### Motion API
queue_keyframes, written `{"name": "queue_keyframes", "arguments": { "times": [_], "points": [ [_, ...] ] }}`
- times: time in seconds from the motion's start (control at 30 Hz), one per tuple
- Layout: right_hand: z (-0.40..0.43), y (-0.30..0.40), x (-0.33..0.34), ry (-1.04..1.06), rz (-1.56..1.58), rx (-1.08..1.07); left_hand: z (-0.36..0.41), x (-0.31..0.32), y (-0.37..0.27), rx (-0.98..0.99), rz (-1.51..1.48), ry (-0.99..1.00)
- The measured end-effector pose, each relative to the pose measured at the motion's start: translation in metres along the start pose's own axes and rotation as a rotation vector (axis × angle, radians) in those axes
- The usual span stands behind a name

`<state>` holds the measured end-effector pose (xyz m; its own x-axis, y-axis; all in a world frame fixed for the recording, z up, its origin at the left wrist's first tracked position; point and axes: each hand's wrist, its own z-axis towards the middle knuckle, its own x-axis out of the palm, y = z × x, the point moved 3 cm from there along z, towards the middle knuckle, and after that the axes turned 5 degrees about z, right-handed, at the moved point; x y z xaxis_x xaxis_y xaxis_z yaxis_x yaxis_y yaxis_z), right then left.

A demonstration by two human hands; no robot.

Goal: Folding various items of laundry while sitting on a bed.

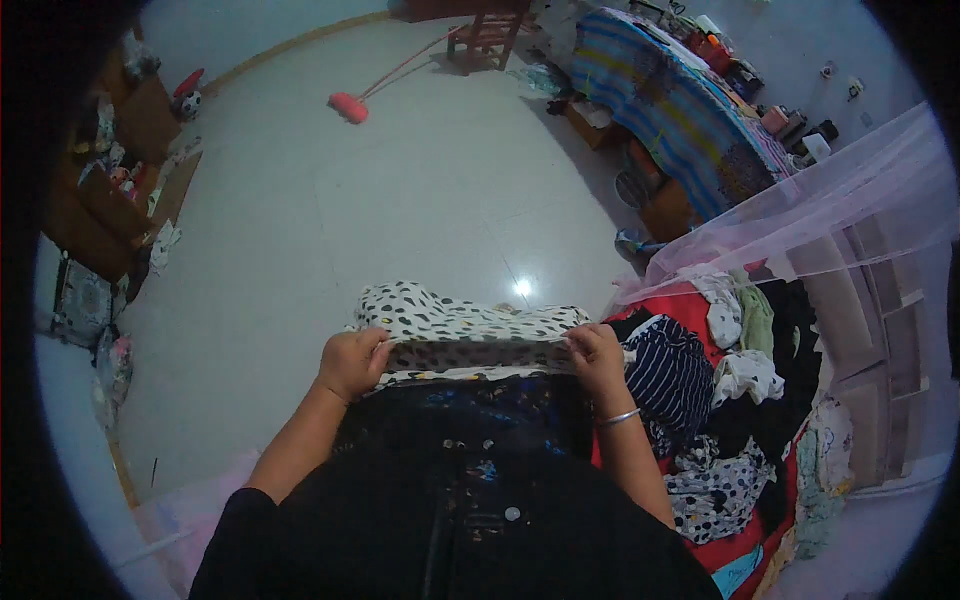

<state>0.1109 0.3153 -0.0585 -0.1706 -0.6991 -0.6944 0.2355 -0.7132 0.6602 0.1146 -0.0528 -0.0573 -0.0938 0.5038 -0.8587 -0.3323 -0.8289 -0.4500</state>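
A white garment with dark spots [472, 319] is stretched between my two hands, in front of my waist. My left hand [354, 361] pinches its edge at the left end. At the right end my right hand [598, 360], with a silver bangle on the wrist, pinches the same edge. The garment's opening gapes between the hands, and its far part hangs forward over the floor. Just right of my right hand lies a navy striped garment [671, 375] on a pile of clothes.
The pile at my right has a spotted garment [716, 491], a green cloth [756, 319] and red fabric. A pink mosquito net [832, 210] hangs there. Farther off are a covered table [660, 97], a red mop [349, 108] and a wooden chair [487, 34]. Cardboard [176, 187] stands left.
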Motion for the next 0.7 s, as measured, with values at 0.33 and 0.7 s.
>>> {"name": "queue_keyframes", "arguments": {
  "times": [0.33,0.7],
  "points": [
    [-0.021,-0.008,0.014,0.211,-0.087,-0.059,-0.036,0.014,0.005,0.055,0.073,0.187],
    [-0.028,0.009,0.016,0.196,-0.131,-0.129,-0.023,0.027,-0.002,0.141,0.078,0.196]
  ]
}}
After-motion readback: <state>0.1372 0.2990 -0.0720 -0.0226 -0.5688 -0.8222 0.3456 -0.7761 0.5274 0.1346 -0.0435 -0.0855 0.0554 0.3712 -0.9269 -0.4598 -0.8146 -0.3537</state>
